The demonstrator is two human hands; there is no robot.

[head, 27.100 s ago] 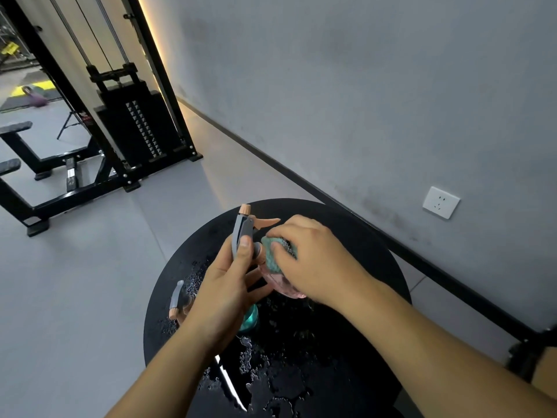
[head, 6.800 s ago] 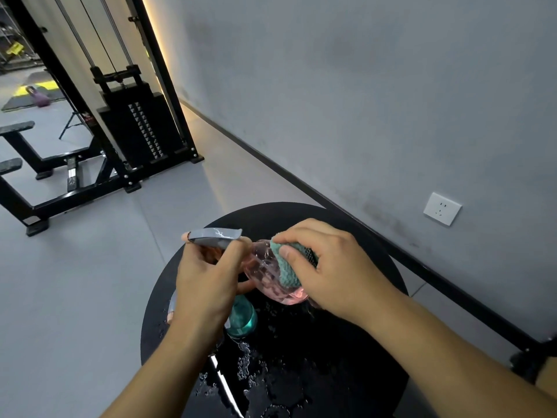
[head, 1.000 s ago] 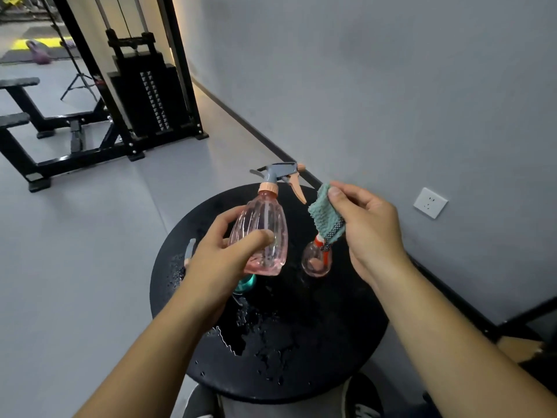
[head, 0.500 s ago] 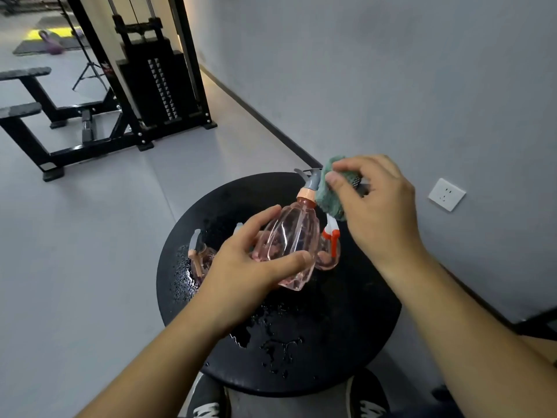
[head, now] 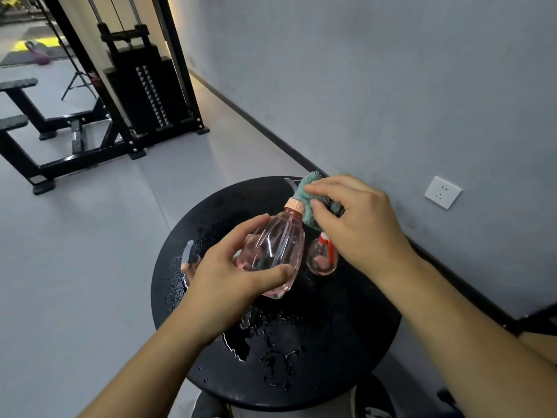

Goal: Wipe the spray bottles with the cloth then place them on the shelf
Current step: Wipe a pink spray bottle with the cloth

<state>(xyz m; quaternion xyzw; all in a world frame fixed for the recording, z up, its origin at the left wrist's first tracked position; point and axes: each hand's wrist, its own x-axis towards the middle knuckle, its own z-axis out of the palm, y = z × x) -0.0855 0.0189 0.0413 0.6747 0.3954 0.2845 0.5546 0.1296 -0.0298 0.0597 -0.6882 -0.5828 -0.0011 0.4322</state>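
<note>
My left hand [head: 229, 276] curls its fingers round the pink spray bottle [head: 271, 254], tilted above the wet table [head: 301, 372]. My right hand [head: 358, 224] pinches the cloth [head: 307, 206] on its nozzle. Another bottle [head: 322, 257] waits beyond; no shelf in sight.

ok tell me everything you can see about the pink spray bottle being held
The pink spray bottle is clear, ribbed plastic with a peach collar at its neck; its grey spray head is mostly hidden under the teal cloth. It looks nearly empty. It is tilted, neck pointing away and up, held above the wet black round table. The left hand grips its body, thumb across the lower part, while the right hand presses the cloth against the spray head.
</note>
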